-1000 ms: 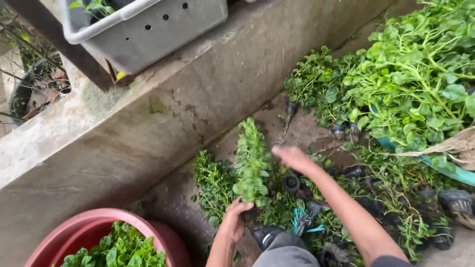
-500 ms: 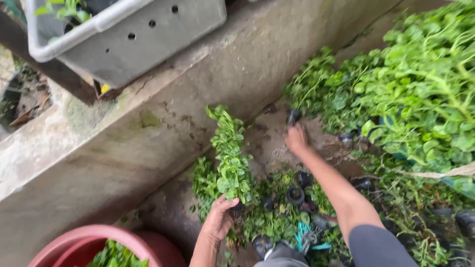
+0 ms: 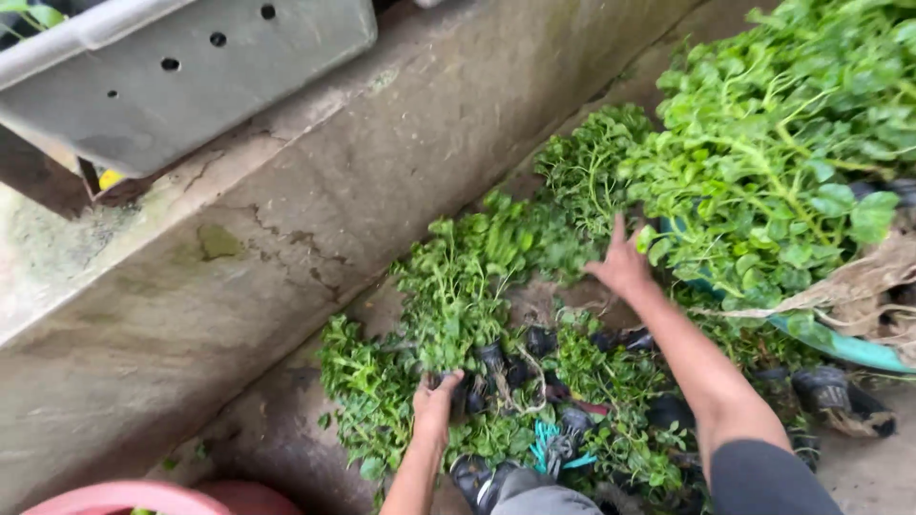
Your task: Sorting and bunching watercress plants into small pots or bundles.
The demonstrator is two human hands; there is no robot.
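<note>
Small green seedlings in black nursery bags lie heaped on the concrete ground beside a wall. My left hand grips one leafy seedling at its base, the stem lying tilted up toward the wall. My right hand reaches farther out with fingers spread, touching the foliage of a larger pile of plants. Several black bags show between my arms. A turquoise strap lies near my knees.
A weathered concrete wall runs diagonally on the left. A grey perforated plastic crate sits on top of it. A pink basin rim shows at bottom left. A dry leaf and a green sheet lie at right.
My right hand has moved up and right from the bags into the larger plants. My left hand has kept its hold on the seedling, which now lies lower.
</note>
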